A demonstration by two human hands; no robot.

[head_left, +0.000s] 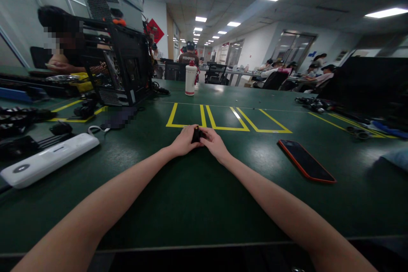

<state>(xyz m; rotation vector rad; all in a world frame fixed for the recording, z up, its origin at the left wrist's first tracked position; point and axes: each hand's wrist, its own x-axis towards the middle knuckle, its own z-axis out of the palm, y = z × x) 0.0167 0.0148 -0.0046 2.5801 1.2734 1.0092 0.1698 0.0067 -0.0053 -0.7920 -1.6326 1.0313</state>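
Observation:
Both hands meet at the middle of the green table (191,204), just on the near side of the yellow tape outlines (216,128). A small black object (196,135) is between them, too small to identify. My left hand (185,141) is closed around its left side, and my right hand (215,144) pinches its right side with thumb and fingers. Part of the object is hidden by the fingers. An orange-edged phone (306,160) lies to the right of my right hand.
A white power strip (52,159) and cables lie left. Behind them stands an open black computer case (127,63). A white bottle (191,80) stands beyond the tape. Cables (314,104) and tools lie right. A person sits at the far left, others farther back.

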